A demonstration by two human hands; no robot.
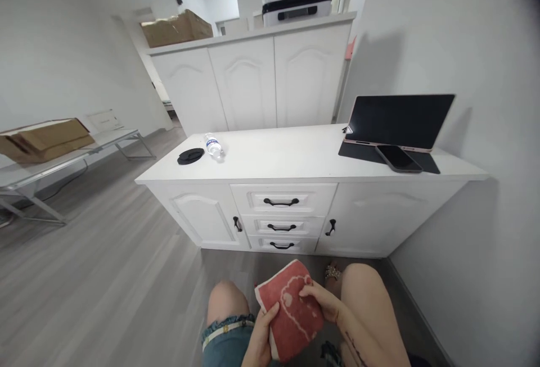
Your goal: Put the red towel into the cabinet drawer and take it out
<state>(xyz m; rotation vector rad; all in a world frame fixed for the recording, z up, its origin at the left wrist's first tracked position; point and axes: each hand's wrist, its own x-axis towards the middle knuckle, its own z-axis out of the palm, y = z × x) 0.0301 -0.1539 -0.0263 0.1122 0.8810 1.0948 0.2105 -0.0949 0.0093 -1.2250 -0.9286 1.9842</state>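
Note:
A folded red towel [291, 313] with a pale outline pattern and a whitish edge is held over my lap, between my knees. My left hand [265, 327] grips its lower left side, thumb on top and the other fingers hidden underneath. On the right side, my right hand [323, 298] pinches the towel, with thumb and fingertips on its patterned face. The towel is tilted, one corner pointing toward the cabinet in front of me.
Ahead stands a white cabinet [282, 187] with drawers and black handles. On its top are a clear plastic bottle [214, 146], a black round object [190, 156], a tablet [399, 121] and a phone [399, 158]. Leftward, a cardboard box [50, 139] sits on a folding table [105, 141].

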